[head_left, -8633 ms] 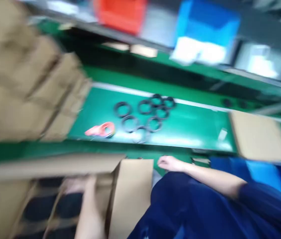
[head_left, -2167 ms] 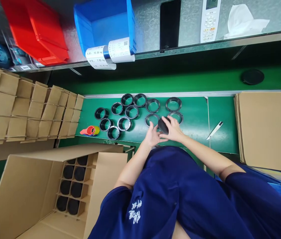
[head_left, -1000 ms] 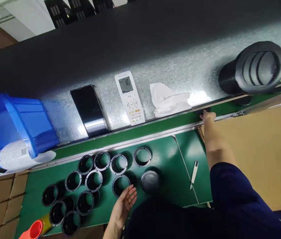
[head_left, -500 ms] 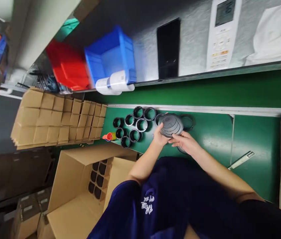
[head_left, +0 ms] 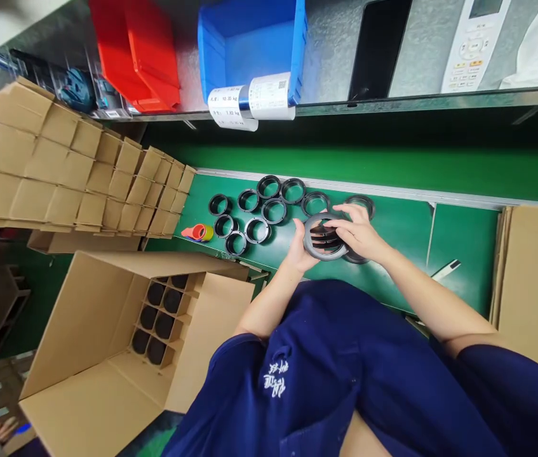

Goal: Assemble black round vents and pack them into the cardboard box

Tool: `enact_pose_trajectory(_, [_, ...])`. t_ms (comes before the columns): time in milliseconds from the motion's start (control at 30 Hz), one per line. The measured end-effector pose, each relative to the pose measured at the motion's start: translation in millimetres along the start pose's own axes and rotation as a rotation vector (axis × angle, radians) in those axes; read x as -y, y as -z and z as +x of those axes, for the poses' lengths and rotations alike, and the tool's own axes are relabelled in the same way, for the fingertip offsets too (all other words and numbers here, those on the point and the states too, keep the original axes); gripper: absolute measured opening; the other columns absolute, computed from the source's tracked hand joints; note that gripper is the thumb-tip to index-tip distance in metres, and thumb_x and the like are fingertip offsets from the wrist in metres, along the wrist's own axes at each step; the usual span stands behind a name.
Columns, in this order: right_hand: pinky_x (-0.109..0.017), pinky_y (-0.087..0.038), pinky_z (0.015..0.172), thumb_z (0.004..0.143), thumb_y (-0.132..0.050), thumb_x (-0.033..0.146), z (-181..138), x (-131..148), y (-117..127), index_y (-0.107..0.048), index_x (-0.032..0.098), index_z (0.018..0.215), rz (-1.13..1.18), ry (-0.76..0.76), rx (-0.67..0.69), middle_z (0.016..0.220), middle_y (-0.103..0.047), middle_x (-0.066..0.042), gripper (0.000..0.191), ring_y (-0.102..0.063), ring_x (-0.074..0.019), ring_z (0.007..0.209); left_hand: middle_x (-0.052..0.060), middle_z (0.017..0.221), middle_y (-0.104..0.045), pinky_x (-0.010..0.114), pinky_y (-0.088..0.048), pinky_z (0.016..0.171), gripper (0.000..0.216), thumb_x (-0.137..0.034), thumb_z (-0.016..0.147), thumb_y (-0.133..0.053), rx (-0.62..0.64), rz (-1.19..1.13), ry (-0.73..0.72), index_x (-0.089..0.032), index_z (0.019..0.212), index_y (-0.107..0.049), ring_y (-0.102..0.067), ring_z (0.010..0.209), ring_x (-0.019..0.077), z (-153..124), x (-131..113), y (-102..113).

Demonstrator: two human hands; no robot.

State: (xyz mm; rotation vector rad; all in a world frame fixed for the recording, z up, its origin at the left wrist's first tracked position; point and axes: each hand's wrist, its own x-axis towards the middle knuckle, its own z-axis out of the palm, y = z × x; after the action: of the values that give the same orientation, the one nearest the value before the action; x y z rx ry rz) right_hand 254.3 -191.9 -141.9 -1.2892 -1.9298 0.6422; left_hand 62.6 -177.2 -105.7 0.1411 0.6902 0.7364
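The green tabletop (head_left: 397, 216) has a pale strip along its back part, and a metal shelf (head_left: 328, 44) runs above this side. At the left end stands a stack of cardboard dividers (head_left: 59, 158); at the right end are cardboard sheets (head_left: 535, 285), so these two limit the room sideways. A broad stretch of surface lies between the hands and the sheets, and on it a knife (head_left: 446, 269) rests slantwise near the front edge. To the left the room is narrower: nine black rings (head_left: 267, 179) stand close together from the back strip toward the front edge, and a tape roll (head_left: 197, 232) sits near the front left corner. Below the front edge, at left, is an open cardboard box (head_left: 82, 330) with dark round pieces (head_left: 155, 293) in its compartments.

The round grey air vent (head_left: 326, 243) is held over the tabletop, in front of the person's body. The left hand (head_left: 301, 252) holds it at its left rim, thumb pointing up. The right hand (head_left: 359, 233) is half open, its fingers spread over the vent's opening; its thumb is hidden, so I cannot tell whether it also grips.
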Motion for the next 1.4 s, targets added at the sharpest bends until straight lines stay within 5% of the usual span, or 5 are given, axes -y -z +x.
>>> enact_pose_trajectory(533, [-0.055, -0.038, 0.120, 0.106, -0.020, 0.062, -7.2, 10.2, 11.1, -0.071, 0.030, 0.130, 0.256, -0.174, -0.054, 0.148, -0.054, -0.006, 0.065, -0.046, -0.0284, 0.140, 0.025, 0.132, -0.065, 0.068, -0.042, 0.108, 0.092, -0.085, 0.090, -0.025, 0.031, -0.046, 0.077, -0.012, 0.137, -0.058, -0.060, 0.129, 0.0400, -5.7, 6.2, 13.9])
enact_pose_trajectory(767, [-0.068, -0.018, 0.123, 0.085, -0.065, 0.071, -35.8, 1.1, -31.0, -0.043, 0.017, 0.157, -0.142, 0.066, 0.305, 0.167, -0.026, -0.021, 0.093, -0.019, -0.0436, 0.154, 0.018, 0.125, -0.071, 0.051, -0.045, 0.113, 0.084, -0.080, 0.094, -0.031, -0.170, 0.076, 0.148, -0.014, 0.133, -0.062, -0.062, 0.127, 0.0329, 20.4, 21.9, 32.8])
enact_pose_trajectory(933, [-0.063, -0.036, 0.115, 0.074, -0.075, 0.069, -21.5, -38.9, -47.3, -0.022, 0.025, 0.166, -0.155, -0.170, 0.284, 0.163, -0.027, -0.022, 0.115, -0.033, -0.0447, 0.145, 0.019, 0.135, -0.064, 0.057, -0.043, 0.113, 0.086, -0.084, 0.090, -0.035, -0.169, 0.136, 0.200, -0.021, 0.147, -0.052, -0.058, 0.132, 0.0343, 39.8, 28.6, 34.5])
enact_pose_trajectory(1167, [-0.071, -0.016, 0.118, 0.066, -0.086, 0.060, 21.7, -134.7, -42.2, -0.033, 0.014, 0.162, -0.436, -0.450, 0.092, 0.165, -0.021, -0.029, 0.119, -0.027, -0.0531, 0.146, 0.022, 0.146, -0.055, 0.059, -0.040, 0.114, 0.077, -0.075, 0.095, -0.037, -0.347, 0.188, 0.150, -0.022, 0.149, -0.048, -0.053, 0.138, 0.0330, 50.0, 2.6, 44.0])
enact_pose_trajectory(1400, [-0.066, -0.006, 0.124, 0.096, -0.056, 0.057, 44.6, -130.1, -48.6, -0.033, 0.014, 0.162, -0.390, -0.339, -0.004, 0.169, -0.018, -0.023, 0.082, -0.011, -0.0424, 0.157, 0.017, 0.121, -0.070, 0.042, -0.053, 0.103, 0.043, -0.053, 0.100, -0.053, -0.592, 0.379, 0.196, -0.015, 0.114, -0.068, -0.069, 0.110, 0.0251, 48.7, 1.9, 73.3])
